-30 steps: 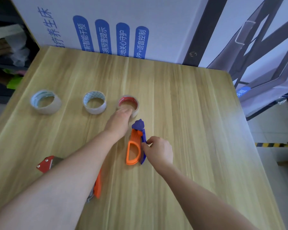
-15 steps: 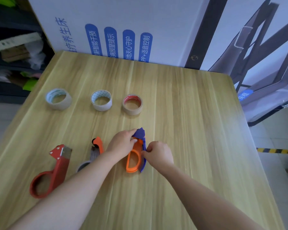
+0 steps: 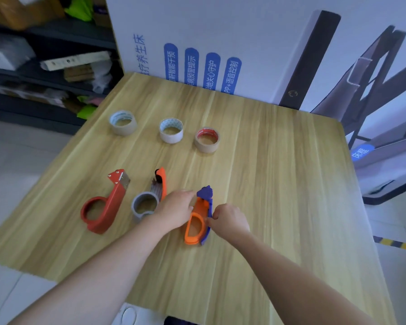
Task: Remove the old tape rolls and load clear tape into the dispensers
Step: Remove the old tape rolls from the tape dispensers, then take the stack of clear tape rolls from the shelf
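An orange and purple tape dispenser (image 3: 197,221) lies on the wooden table (image 3: 279,184). My left hand (image 3: 176,211) grips its left side near the head. My right hand (image 3: 230,221) pinches its purple right edge. To the left lie a grey and orange dispenser (image 3: 148,200) and a red dispenser (image 3: 103,207). Three tape rolls stand in a row further back: a blue-cored roll (image 3: 123,122), a pale roll (image 3: 171,130) and a red-cored roll (image 3: 207,140).
A large printed white box (image 3: 220,43) stands upright along the table's far edge. Dark shelves with clutter (image 3: 45,62) are at the left. The table's right half is bare wood. A black frame leans at the right (image 3: 384,90).
My left hand came back from the red-cored roll, which stays on the table, and took hold of the orange and purple dispenser. The view shifted, showing the other two dispensers.
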Tool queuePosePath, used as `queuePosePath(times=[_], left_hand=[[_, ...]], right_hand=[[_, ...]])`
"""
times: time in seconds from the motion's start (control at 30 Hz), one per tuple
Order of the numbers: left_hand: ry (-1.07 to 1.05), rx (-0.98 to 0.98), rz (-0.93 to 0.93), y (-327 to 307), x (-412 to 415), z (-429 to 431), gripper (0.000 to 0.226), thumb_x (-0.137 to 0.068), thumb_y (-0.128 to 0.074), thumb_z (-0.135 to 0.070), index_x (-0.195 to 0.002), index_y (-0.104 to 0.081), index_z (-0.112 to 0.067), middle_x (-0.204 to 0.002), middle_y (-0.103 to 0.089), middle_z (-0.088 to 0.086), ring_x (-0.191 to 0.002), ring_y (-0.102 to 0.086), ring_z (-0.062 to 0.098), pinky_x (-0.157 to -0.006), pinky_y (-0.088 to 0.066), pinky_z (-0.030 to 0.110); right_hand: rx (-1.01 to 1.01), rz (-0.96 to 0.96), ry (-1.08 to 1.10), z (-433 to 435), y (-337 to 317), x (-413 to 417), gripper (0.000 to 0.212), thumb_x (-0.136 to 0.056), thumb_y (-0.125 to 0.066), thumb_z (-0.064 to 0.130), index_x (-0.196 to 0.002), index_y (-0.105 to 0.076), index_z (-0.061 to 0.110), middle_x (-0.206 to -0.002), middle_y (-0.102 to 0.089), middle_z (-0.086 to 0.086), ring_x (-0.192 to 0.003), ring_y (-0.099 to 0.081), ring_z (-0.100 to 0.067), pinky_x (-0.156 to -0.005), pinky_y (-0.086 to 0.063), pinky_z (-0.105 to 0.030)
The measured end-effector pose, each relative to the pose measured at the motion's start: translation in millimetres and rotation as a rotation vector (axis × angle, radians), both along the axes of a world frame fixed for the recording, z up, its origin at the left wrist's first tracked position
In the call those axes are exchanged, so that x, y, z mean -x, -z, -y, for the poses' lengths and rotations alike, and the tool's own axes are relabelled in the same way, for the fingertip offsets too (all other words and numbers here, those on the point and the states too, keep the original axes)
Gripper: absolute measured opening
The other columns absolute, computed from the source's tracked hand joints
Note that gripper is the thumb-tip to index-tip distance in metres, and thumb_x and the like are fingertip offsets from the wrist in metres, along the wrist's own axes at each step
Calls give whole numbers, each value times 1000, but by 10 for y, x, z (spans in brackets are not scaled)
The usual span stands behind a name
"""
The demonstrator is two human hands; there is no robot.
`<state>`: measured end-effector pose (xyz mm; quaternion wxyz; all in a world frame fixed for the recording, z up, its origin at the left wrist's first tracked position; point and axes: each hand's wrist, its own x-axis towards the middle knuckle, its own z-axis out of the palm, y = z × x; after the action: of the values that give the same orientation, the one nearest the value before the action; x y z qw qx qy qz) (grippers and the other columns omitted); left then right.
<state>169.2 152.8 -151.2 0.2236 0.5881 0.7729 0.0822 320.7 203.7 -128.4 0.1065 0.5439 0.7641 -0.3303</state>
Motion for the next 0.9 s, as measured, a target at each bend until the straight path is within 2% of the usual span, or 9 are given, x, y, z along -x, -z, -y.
queuePosePath(times=[0.07, 0.13, 0.2, 0.27, 0.33, 0.4, 0.5, 0.6, 0.9], left_hand=[[17, -5, -74, -94, 67, 129, 37, -91, -54, -20, -129, -54, -16, -122, -58, 5, -118, -53, 27, -93, -47, 41], [4, 8, -180, -210, 156, 271, 30, -90, -54, -21, -119, -59, -14, -118, -58, 4, -117, -53, 26, -91, -49, 41], [-46, 7, -260, -366, 248, 426, 22, -87, -56, -23, -107, -63, -16, -113, -59, 3, -111, -56, 26, -87, -50, 39], [-75, 15, -335, -524, 345, 595, 19, -84, -58, -22, -101, -63, -16, -109, -61, 3, -109, -57, 25, -86, -49, 36], [-118, 22, -410, -669, 462, 791, 24, -84, -57, -19, -107, -62, -17, -113, -60, 2, -114, -54, 23, -88, -45, 34], [-194, 22, -446, -778, 598, 1007, 28, -83, -54, -13, -111, -60, -16, -117, -59, 3, -118, -52, 23, -92, -45, 34], [-258, 33, -520, -971, 801, 1366, 25, -84, -53, -18, -108, -60, -17, -115, -60, 2, -118, -51, 23, -96, -42, 34], [-321, 47, -591, -1176, 1009, 1751, 25, -85, -53, -22, -108, -60, -18, -117, -60, 0, -120, -49, 20, -98, -37, 33], [-583, 65, -699, -1713, 1866, 2936, 24, -88, -54, -19, -111, -59, -16, -117, -60, 2, -115, -51, 21, -96, -37, 33]], right_hand=[[-42, 45, -79, 44, -101, 35, 18, -90, -56, 32, -83, -54, 16, -76, -52, 2, -75, -53, -23, -52, -37, -25], [-120, 97, -143, 95, -225, 105, 12, -91, -50, 24, -94, -59, 16, -90, -58, -1, -78, -52, -23, -60, -40, -27], [-189, 131, -218, 160, -346, 194, 14, -91, -46, 20, -98, -58, 16, -90, -56, -1, -80, -53, -24, -62, -41, -28], [-245, 116, -332, 241, -472, 304, 17, -92, -49, 23, -103, -58, 14, -97, -59, -3, -94, -58, -26, -67, -42, -28], [-319, 61, -451, 334, -591, 439, 29, -93, -54, 30, -116, -58, 13, -115, -60, -6, -110, -57, -27, -75, -45, -30], [-382, 13, -554, 444, -698, 612, 36, -92, -56, 30, -123, -56, 14, -121, -58, -9, -115, -55, -29, -86, -46, -34], [-441, -32, -669, 644, -849, 917, 34, -91, -56, 26, -122, -55, 14, -124, -53, -9, -116, -50, -28, -84, -44, -35], [-482, -77, -771, 884, -1014, 1235, 44, -91, -56, 24, -133, -48, 14, -129, -50, -7, -122, -45, -27, -86, -43, -34], [-617, -157, -1014, 1671, -1511, 2499, 51, -90, -59, 36, -134, -46, 13, -133, -48, -7, -125, -42, -26, -98, -44, -39]])
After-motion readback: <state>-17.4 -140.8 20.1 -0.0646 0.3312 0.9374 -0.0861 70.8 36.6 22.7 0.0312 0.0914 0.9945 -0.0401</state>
